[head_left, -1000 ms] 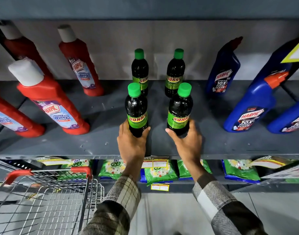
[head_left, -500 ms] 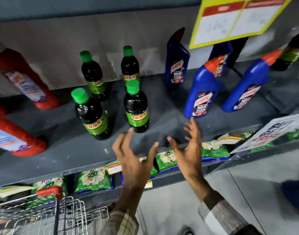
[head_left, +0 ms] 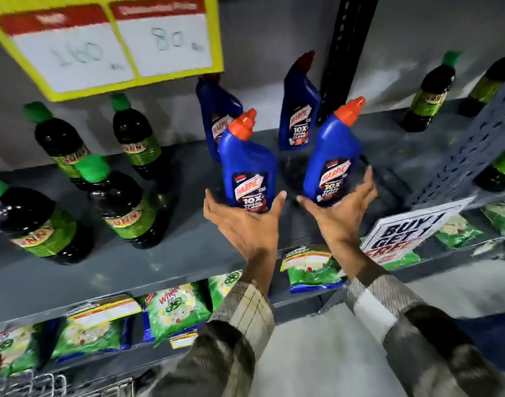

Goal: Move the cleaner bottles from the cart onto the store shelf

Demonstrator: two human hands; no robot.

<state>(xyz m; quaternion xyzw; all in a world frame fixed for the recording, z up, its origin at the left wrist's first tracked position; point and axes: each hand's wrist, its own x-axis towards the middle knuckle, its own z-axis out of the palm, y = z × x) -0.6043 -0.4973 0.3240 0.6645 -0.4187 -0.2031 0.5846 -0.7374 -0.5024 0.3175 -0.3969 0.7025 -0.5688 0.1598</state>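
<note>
Two blue Harpic bottles with orange caps stand at the front of the grey shelf [head_left: 171, 259]: the left blue bottle [head_left: 247, 167] and the right blue bottle [head_left: 333, 159]. My left hand [head_left: 242, 222] is open just under and in front of the left one, fingers spread around its base. My right hand [head_left: 338, 213] is open at the base of the right one. Two more blue bottles [head_left: 298, 110] stand behind. Several dark Sunny bottles with green caps [head_left: 125, 202] stand to the left.
A yellow price sign [head_left: 108, 44] hangs above. A perforated upright [head_left: 457, 164] divides the shelf at right, with more dark bottles [head_left: 429, 98] beyond. Green detergent packets [head_left: 174, 308] fill the lower shelf. A "Buy 1 Get 1" card [head_left: 403, 233] sticks out. The cart's wire edge [head_left: 53, 382] shows bottom left.
My hands let go of the two front Sunny bottles and moved right along the shelf. They are now open at the bases of the two front blue bottles. The view swung right.
</note>
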